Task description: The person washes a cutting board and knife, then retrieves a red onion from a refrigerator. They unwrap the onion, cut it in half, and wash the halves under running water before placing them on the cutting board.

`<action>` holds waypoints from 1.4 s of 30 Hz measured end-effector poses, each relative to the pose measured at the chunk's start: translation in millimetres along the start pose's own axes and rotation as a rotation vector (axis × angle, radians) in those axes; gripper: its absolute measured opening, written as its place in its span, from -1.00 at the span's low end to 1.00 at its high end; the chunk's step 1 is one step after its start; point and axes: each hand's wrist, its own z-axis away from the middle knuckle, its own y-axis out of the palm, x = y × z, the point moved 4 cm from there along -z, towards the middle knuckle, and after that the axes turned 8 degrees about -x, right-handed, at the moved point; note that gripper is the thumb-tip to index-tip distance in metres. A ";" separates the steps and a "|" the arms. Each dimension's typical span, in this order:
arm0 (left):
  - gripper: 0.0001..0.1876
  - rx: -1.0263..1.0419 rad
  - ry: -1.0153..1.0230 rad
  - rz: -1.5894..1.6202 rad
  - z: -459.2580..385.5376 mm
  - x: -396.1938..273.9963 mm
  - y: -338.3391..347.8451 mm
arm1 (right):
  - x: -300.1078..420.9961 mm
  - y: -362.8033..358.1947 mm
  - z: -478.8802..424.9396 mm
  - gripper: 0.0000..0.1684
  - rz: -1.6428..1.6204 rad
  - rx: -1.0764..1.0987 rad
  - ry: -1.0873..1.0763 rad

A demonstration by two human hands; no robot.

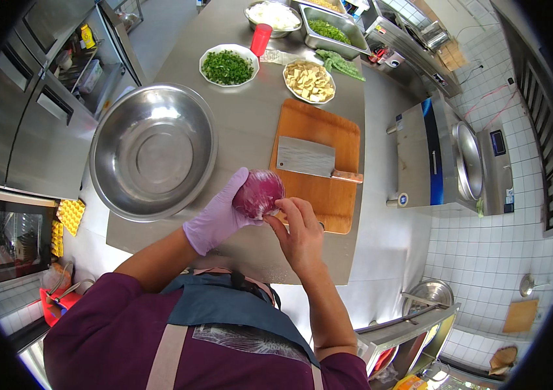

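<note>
My left hand (220, 214), in a lilac glove, cups a red onion (258, 192) above the near part of the steel worktable (249, 243). Bare, my right hand (300, 229) pinches at the onion's lower right side with thumb and fingertips. Whether a loose skin lies between those fingertips is too small to tell. Just beyond my right hand, a wooden cutting board (315, 200) lies on the table. Across it rests a cleaver (306, 157), its wooden handle pointing right. A large steel bowl (110, 151) stands to the left of my hands; nothing shows inside it.
Farther back are a dish of chopped greens (228, 67), a dish of pale yellow cubes (308, 81), a red cylindrical container (260, 40) and a green cloth (340, 64). A bowl of white pieces (273, 17) and a steel pan of greens (328, 31) stand behind.
</note>
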 end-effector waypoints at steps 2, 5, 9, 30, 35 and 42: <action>-0.45 0.001 -0.009 -0.014 4.6 -0.3 1.7 | 1.0 -1.0 -0.1 -0.66 -0.022 -0.010 -0.044; -0.44 -0.009 -0.015 -0.052 11.6 -0.4 1.6 | 5.2 -5.8 -2.9 -0.70 -0.076 0.028 -0.071; -0.44 -0.030 -0.033 -0.079 19.0 -0.2 -0.4 | 16.5 -9.2 -4.5 -0.75 -0.066 0.098 -0.064; -0.45 0.059 -0.019 -0.122 46.4 -13.2 16.6 | 41.8 -23.5 8.7 -0.74 -0.032 -0.033 -0.119; -0.47 0.045 0.081 -0.256 51.2 -17.9 15.7 | 55.3 -28.6 5.7 -0.70 0.117 -0.051 -0.272; -0.52 0.008 0.168 -0.378 57.1 -18.4 17.7 | 68.8 -32.9 9.3 -0.76 0.221 -0.030 -0.298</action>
